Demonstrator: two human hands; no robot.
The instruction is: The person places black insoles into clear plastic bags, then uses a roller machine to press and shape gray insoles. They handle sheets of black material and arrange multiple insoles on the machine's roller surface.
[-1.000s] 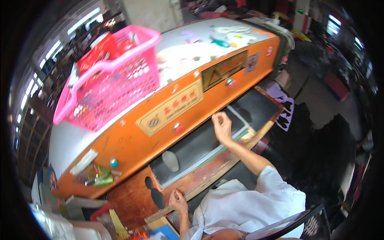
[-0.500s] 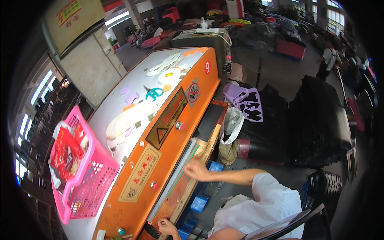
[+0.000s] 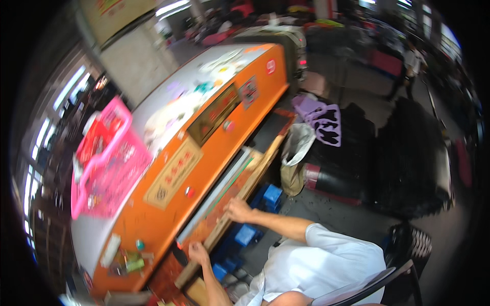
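Observation:
Below the front of a large orange machine (image 3: 204, 148) runs a worn reddish work surface (image 3: 204, 229) with a wooden front rail (image 3: 217, 232). My right hand (image 3: 238, 210) is at this rail, fingers curled; whatever lies inside them is hidden. Nearer me, my left hand (image 3: 198, 252) sits over the surface's near end, its fingers bent together beside a small dark piece (image 3: 179, 249). Blur hides whether it grips anything. A long grey bar (image 3: 217, 194) with a green edge lies along the surface, beyond both hands.
On the machine's white top stand a pink basket (image 3: 109, 173) with red packages and, farther off, teal-handled scissors (image 3: 203, 87) among scraps. Blue blocks (image 3: 246, 234) sit under the rail. To the right are a white bag (image 3: 298, 145), a purple cut-out sheet (image 3: 326, 125) and stacked black sheets (image 3: 408, 158).
The view has shifted and blurred. My right hand has come back from the bar to the wooden rail. My left hand stays near the surface's near end, with more of its forearm showing.

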